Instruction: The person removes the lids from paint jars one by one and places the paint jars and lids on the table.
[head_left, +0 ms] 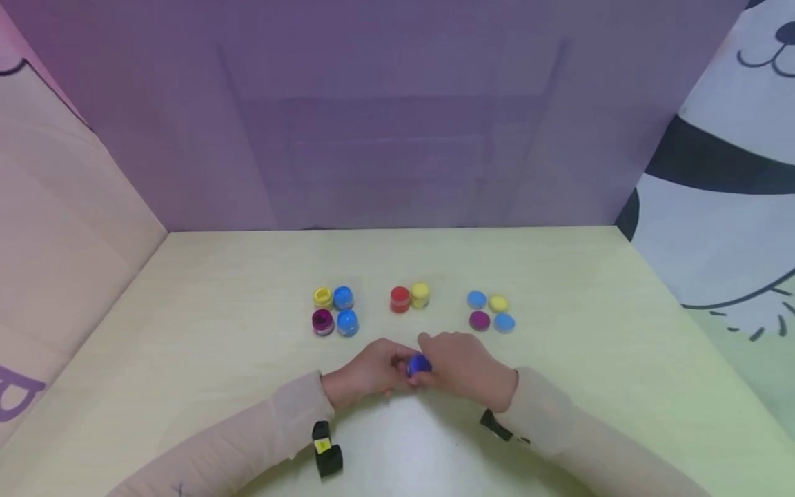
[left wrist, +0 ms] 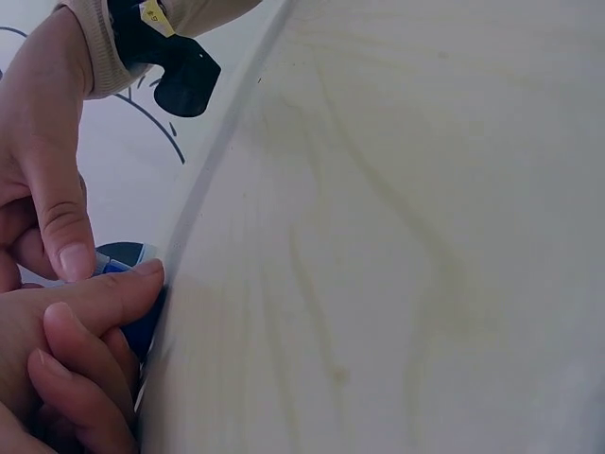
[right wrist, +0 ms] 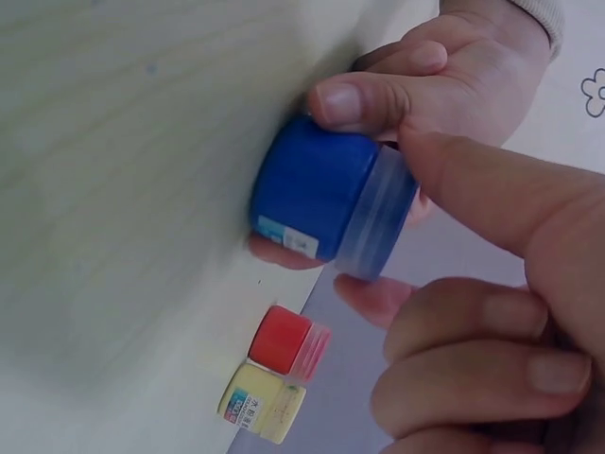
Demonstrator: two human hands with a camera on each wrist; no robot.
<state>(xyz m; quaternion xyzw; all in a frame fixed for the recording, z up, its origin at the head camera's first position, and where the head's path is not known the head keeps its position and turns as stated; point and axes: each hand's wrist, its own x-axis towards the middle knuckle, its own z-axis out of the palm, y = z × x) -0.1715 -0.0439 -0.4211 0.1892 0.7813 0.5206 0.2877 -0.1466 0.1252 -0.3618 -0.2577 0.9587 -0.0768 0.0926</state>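
Note:
Both hands meet over the near middle of the table, around a dark blue paint jar (head_left: 419,365). My left hand (head_left: 374,366) holds the jar's body, its thumb pressed along the blue side in the right wrist view. The thumb and a finger of my right hand (head_left: 467,363) pinch the jar's translucent lid (right wrist: 376,216). The jar is tilted onto its side in that view, with a small label on its body. In the left wrist view the fingers hide most of the jar (left wrist: 144,331).
Beyond the hands stand a red jar (head_left: 400,299) and a yellow jar (head_left: 420,295), both lidded. To the left are a lidless yellow jar (head_left: 323,298), a lidless purple jar (head_left: 323,322) and two blue jars (head_left: 348,323). Several loose lids (head_left: 479,321) lie to the right.

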